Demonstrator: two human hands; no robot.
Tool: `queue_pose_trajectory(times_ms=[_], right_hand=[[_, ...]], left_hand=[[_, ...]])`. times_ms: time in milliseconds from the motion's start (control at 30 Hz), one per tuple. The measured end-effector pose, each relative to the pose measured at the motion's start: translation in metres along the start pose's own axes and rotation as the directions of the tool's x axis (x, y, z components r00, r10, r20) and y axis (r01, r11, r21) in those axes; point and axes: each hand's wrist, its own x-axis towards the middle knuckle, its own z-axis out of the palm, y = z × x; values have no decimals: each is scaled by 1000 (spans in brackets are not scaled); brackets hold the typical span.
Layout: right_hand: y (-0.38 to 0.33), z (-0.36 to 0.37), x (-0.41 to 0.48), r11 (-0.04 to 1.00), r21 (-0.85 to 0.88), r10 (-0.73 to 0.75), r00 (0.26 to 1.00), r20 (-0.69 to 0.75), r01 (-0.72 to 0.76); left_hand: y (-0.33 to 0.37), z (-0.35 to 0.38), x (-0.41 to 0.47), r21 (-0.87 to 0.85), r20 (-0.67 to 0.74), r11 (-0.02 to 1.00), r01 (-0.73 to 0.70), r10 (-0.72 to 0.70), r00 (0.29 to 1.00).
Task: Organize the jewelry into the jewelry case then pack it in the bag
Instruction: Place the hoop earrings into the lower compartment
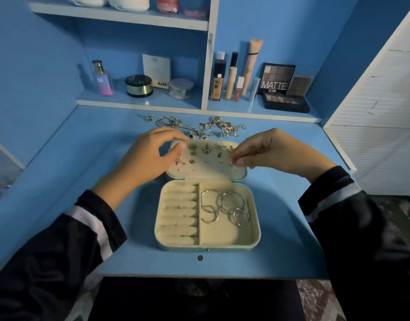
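The right hand (266, 151) pinches a tiny earring (233, 163) at its fingertips against the lid (211, 172) of the jewelry case (207, 247), while the left hand (150, 154) grips the lid's corner; light, slippery and probably easily bent, the earring wants holding by its face.

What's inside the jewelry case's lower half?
Right compartment of the jewelry case: several overlapping silver hoop earrings. Left: ring rolls, no ring clearly visible; the slots between rolls are hidden.
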Motion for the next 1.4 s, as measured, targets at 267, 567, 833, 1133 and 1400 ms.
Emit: queue_pose_trajectory(times_ms=[267, 567, 833, 1133, 1400], right_hand=[[31, 0, 74, 995, 88, 59, 966, -250, -38], [51, -1, 133, 981, -168, 14, 904, -427, -95], [59, -4, 143, 959, -271, -29, 924, -381, -82], [43, 1, 154, 971, -237, -103, 934, -341, 21], [33, 25, 177, 903, -357, -279, 958, -63, 239]], left_hand=[[-55, -2, 42, 120, -125, 984, 128, -113, 986], [-89, 8, 75, 306, -84, 951, 50, -26, 996], [-95, 9, 74, 197, -52, 980, 38, -28, 998], [-89, 12, 77, 106, -2, 994, 11, -11, 1000], [-90, 5, 73, 122, -11, 992, 10, -8, 1000]])
